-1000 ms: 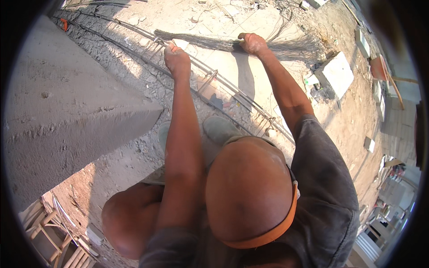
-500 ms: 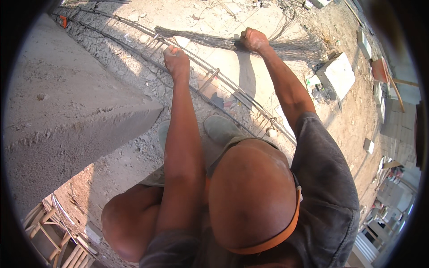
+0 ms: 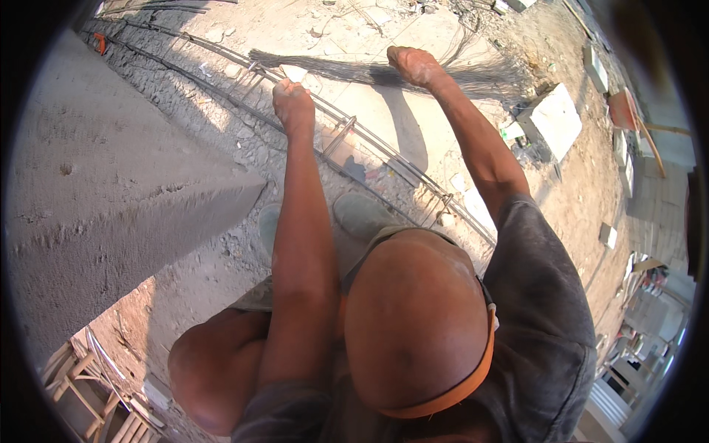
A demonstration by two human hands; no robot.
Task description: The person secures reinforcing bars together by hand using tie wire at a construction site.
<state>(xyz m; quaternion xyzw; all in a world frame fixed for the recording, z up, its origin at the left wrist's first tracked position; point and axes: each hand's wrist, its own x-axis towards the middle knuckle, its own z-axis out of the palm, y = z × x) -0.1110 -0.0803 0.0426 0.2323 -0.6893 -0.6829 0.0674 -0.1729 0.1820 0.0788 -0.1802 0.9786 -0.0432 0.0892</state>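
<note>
My left hand (image 3: 294,105) is closed in a fist at the long cage of steel reinforcing bars (image 3: 340,136), right beside its upper bars. Whatever its fingers grip is hidden. Farther right, my right hand (image 3: 415,65) is also closed, with the arm stretched out above a bundle of thin dark wires (image 3: 332,69). Any thin piece between its fingers is too small to make out. The wires fan out loosely to the right of that hand. A pale flat chip (image 3: 294,72) lies just beyond my left hand.
A thick concrete beam (image 3: 133,170) fills the left side. My bent knees (image 3: 417,317) and boots (image 3: 362,214) are close to the cage. At right sit a white block (image 3: 554,122) and a reddish container (image 3: 622,111). Wooden poles (image 3: 81,391) lie at lower left.
My right hand has shifted a little to the left above the wires. The left hand stays closed at the bars, almost in place. The whole view has moved slightly.
</note>
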